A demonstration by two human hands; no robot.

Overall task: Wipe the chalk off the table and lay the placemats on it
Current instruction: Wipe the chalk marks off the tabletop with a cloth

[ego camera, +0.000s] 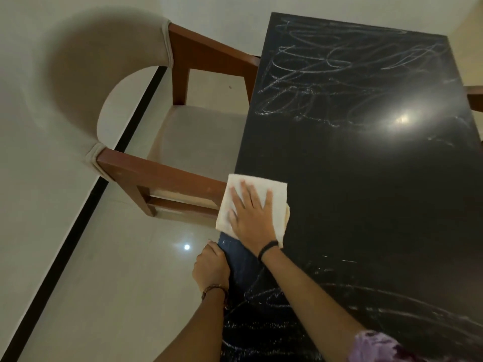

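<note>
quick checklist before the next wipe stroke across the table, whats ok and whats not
1. Folded white cloth lies flat on the black glossy table: ok, though its left part overhangs the table's left edge.
2. Right hand pressed open, palm down, on the cloth: ok.
3. Left hand steadying the table's left edge: ok; whether its fingers close around the edge, cannot tell.
4. Chalk scribbles gone: not ok; the far end and the near end are marked.
5. Wooden armchair with beige padding clear of the cloth's path: ok, it stands beside the table.
6. Placemats at hand: cannot tell, none in view.
</note>
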